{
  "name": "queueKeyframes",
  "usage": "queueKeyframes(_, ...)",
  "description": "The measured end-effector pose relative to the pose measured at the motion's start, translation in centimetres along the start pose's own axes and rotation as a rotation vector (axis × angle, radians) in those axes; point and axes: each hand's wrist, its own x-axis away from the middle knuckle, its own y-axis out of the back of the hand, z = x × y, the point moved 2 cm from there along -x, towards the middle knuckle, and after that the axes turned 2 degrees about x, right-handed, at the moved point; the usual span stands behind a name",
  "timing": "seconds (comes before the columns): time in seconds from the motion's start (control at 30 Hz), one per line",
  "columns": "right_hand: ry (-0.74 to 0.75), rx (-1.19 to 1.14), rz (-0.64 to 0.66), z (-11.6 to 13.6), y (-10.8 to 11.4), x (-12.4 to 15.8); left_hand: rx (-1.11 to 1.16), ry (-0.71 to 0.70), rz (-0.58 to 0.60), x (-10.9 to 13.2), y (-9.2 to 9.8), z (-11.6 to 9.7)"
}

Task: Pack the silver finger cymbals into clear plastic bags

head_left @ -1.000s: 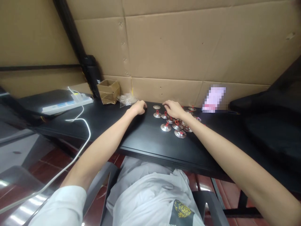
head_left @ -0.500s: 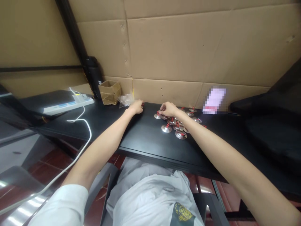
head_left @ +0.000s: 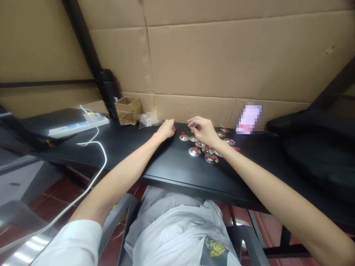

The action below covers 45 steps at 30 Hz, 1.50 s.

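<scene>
Observing remotely: left hand (head_left: 166, 129) half-curled beside red cord loop (head_left: 175, 128), hold unclear; right hand (head_left: 203, 131) partly closed above silver finger cymbals (head_left: 208, 150), hold unclear. Cymbals crowded near back edge of black surface (head_left: 172, 162); I judge tight spacing risks knocking neighbours.

Soft, even indoor light fills the view, with glare streaking the glossy surface (head_left: 33, 245) at lower left and small highlights on the metal finger cymbals (head_left: 211, 159). Wide-angle distortion bends the cardboard wall (head_left: 222, 55) toward the edges.
</scene>
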Motion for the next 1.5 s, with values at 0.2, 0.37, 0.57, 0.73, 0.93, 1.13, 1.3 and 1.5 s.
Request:
queueKeyframes(0.2, -0.392, -0.183, -0.243, -0.4, 0.6, 1.1, 0.062, -0.075, -0.063, 0.0, -0.1, -0.2)
queueKeyframes(0.37, -0.784, -0.586, -0.278, -2.1, 0.6, 1.8, 0.289, -0.133, -0.120, 0.3, -0.2, -1.6)
queueKeyframes(0.57, -0.872, -0.861, -0.295, -2.1, 0.9, 1.3, 0.518, -0.288, -0.233, 1.5, 0.2, -5.3)
queueKeyframes(0.73, -0.984, -0.889, -0.300, -1.0, 0.7, 1.4, 0.515, -0.376, -0.280, 2.6, 0.4, -7.6)
queueKeyframes(0.93, -0.963, -0.941, -0.250, 0.0, 0.1, 1.4, 0.298, -0.479, -0.302, 2.8, 0.3, -7.7)
queueKeyframes(1.13, -0.945, -0.914, -0.244, 0.2, 0.1, 1.2, 0.165, -0.492, -0.305, 3.1, 0.6, -7.8)
queueKeyframes(1.3, -0.884, -0.904, -0.204, 0.3, 0.0, 1.4, 0.109, -0.473, -0.310, 3.2, 0.6, -8.0)
queueKeyframes(1.5, -0.836, -0.896, -0.184, 0.3, -0.1, 1.3, 0.128, -0.453, -0.337, 3.2, 0.5, -7.7)
